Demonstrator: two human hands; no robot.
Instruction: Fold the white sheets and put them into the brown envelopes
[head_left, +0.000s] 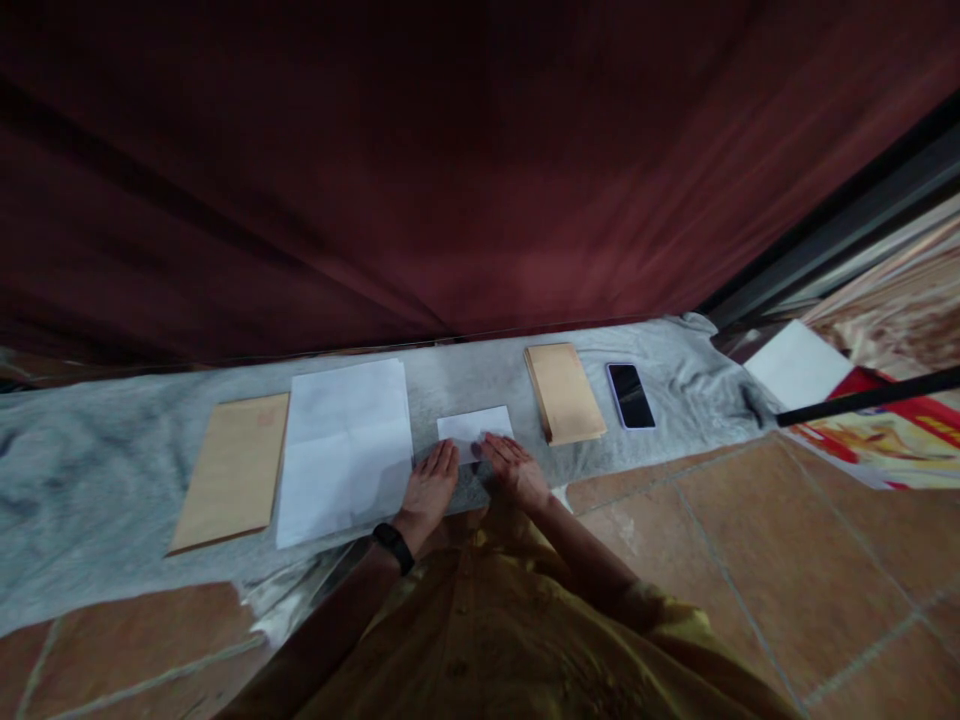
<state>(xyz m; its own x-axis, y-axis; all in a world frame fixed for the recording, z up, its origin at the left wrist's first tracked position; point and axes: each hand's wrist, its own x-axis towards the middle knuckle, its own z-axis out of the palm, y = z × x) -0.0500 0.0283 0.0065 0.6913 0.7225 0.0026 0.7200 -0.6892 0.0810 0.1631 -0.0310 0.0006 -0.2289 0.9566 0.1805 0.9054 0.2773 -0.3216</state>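
A small folded white sheet of paper lies on the grey cloth in front of me. My left hand rests at its lower left corner, fingers stretched out and lying flat. On the right side, the fingertips of my right hand press down on the paper, its fingers extended too. Left of my left hand is a stack of larger white sheets with a crease across the middle. Beyond my right hand sits a stack of brown envelopes.
A larger brown envelope lies at the left, beside the white sheets. A phone lies right of the envelopes. The grey cloth covers a narrow surface against a dark red curtain. A colourful printed package is at far right.
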